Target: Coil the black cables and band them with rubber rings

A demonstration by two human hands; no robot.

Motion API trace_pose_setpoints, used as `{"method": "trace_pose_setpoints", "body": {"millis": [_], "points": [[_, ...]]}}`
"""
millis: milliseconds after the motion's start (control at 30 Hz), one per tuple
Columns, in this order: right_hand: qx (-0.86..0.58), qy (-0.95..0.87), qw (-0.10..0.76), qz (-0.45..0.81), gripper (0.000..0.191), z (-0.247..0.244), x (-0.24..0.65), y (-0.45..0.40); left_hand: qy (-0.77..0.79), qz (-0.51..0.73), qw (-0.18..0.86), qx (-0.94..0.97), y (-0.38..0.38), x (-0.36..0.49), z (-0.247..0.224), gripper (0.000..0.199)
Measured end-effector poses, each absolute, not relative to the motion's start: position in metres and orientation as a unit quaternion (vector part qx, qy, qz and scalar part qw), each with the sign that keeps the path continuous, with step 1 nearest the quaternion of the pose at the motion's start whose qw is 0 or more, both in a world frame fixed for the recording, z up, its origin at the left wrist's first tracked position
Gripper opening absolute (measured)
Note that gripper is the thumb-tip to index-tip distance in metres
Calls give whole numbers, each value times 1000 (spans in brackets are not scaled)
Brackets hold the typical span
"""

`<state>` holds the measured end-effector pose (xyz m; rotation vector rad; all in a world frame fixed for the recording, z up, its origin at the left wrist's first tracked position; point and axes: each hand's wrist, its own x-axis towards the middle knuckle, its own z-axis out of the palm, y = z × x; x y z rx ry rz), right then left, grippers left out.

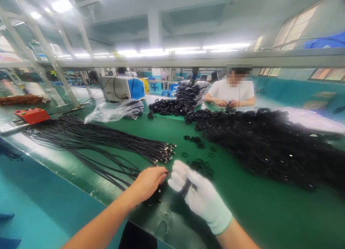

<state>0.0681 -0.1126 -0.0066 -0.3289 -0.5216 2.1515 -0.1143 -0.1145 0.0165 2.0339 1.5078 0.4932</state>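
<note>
My bare left hand (pixel 151 182) is closed, its fingertips pinching a thin black cable end near the table's front edge. Facing it, my right hand (pixel 198 193) wears a white glove and curls around a dark cable piece (pixel 185 188), whose shape is partly hidden by the fingers. Long black cables (pixel 107 135) lie in a bundle to the left, their metal-tipped ends close behind my left hand. Small black rings (pixel 201 167) lie in loose piles just beyond my right hand.
A large heap of coiled black cables (pixel 253 141) covers the right side. Behind are bagged coils (pixel 191 92), a clear plastic bag (pixel 113 110) and a blue-and-white machine (pixel 122 88). An orange control box (pixel 31 115) sits far left. Another person (pixel 233 92) works across the table.
</note>
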Motion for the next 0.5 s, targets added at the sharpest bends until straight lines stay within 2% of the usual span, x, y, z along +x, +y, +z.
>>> {"method": "trace_pose_setpoints", "body": {"millis": [100, 200, 500], "points": [[-151, -206, 483, 837, 27, -6, 78, -100, 638, 110, 145, 748, -125, -106, 15, 26], [-172, -216, 502, 820, 26, -8, 83, -94, 650, 42, 47, 757, -139, -88, 15, 24], [-211, -269, 496, 798, 33, -7, 79, -102, 545, 107, -59, 829, -155, -69, 14, 21]]}}
